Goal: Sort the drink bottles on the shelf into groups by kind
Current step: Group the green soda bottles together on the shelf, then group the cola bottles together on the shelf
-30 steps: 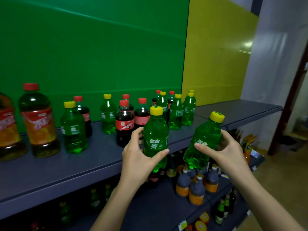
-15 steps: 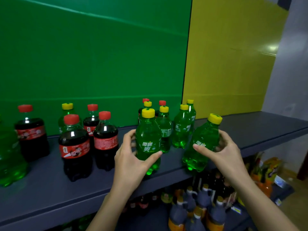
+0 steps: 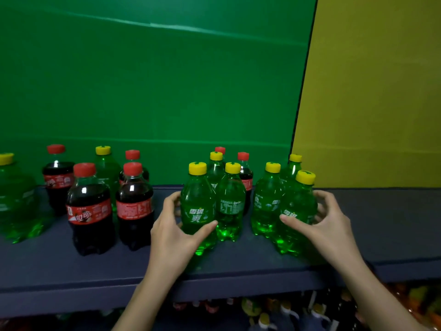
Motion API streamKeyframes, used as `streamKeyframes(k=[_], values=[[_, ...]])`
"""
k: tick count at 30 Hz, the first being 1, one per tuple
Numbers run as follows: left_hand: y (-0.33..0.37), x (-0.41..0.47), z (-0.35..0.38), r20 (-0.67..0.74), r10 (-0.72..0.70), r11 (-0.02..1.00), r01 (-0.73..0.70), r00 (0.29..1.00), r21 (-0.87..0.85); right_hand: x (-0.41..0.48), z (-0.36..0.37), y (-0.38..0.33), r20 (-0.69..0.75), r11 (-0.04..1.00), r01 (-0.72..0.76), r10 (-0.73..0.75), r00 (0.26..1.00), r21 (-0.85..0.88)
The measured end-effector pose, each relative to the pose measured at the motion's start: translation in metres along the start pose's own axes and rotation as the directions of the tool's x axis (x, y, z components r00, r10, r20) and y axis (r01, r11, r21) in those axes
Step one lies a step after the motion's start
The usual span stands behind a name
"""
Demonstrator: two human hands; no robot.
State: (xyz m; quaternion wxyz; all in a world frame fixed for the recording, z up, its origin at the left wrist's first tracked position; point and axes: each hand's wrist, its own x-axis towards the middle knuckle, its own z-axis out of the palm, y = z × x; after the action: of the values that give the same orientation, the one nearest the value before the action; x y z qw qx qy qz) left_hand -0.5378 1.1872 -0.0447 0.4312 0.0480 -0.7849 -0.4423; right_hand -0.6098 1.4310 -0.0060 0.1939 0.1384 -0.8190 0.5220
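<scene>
Left-held bottle (image 3: 198, 209): green, yellow cap, upright on the shelf (image 3: 393, 225), touching a like bottle on its right.
Right-held bottle (image 3: 298, 211): green, upright, just in front of two more green bottles.
Left hand (image 3: 174, 232): wrapped around its bottle's lower body.
Right hand (image 3: 327, 223): clasping its bottle from the right.
Cola bottles (image 3: 89, 209): red-capped, grouped to the left.
</scene>
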Motion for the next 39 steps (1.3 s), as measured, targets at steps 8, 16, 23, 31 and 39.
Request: streamKeyframes(k=[8, 16, 23, 31, 39], values=[[0.001, -0.003, 0.02, -0.039, -0.003, 0.996, 0.006, 0.999, 0.094, 0.022, -0.005, 0.025, 0.071, 1.0, 0.031, -0.03, 0.997, -0.002], [0.005, 0.002, 0.017, 0.079, -0.028, 0.995, 0.02, 0.996, 0.098, 0.033, -0.014, 0.04, 0.169, 0.989, 0.144, -0.138, 0.976, -0.024], [0.056, 0.068, -0.004, -0.061, 0.107, 0.99, -0.101, 0.992, 0.094, 0.1, -0.042, -0.019, 0.123, 0.881, 0.468, -0.473, 0.873, 0.064], [0.056, 0.186, 0.026, 0.281, -0.126, 0.976, 0.068, 0.951, 0.207, 0.186, 0.009, -0.067, 0.66, 0.923, 0.384, -0.296, 0.691, 0.012], [0.023, 0.226, 0.06, 0.511, -0.46, 0.879, 0.293, 0.726, 0.376, 0.211, 0.057, -0.044, 0.889, 0.918, 0.376, -0.065, 0.452, -0.124]])
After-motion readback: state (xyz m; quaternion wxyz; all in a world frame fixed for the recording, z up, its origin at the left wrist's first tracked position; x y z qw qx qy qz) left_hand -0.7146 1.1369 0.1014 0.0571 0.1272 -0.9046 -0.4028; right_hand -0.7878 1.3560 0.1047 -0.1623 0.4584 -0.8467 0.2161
